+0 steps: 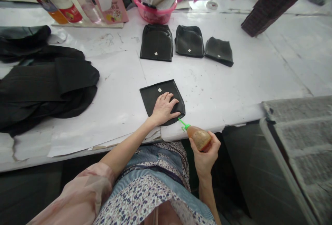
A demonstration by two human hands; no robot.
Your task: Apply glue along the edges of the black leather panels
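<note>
A black fabric or leather-like piece (150, 97) with a small white diamond mark lies near the table's front edge. My left hand (165, 109) rests flat on it, fingers spread. In my right hand (209, 154) is a squeeze bottle (199, 137) of amber liquid, tilted, with a thin green nozzle. The nozzle's tip is at the piece's lower right edge, close to my left thumb; whether it touches I cannot tell. Farther back lie three similar black pieces, one at left (156, 43), one in the middle (190, 41) and a smaller one at right (219, 51).
Black cloth pieces (49, 83) are heaped on the left. At the back stand bottles (68, 7), a tissue box (114, 7) and a pink basket (155, 12) of tools. A dark upright block (272, 7) is at back right. A grey rack (303, 131) adjoins the table on the right.
</note>
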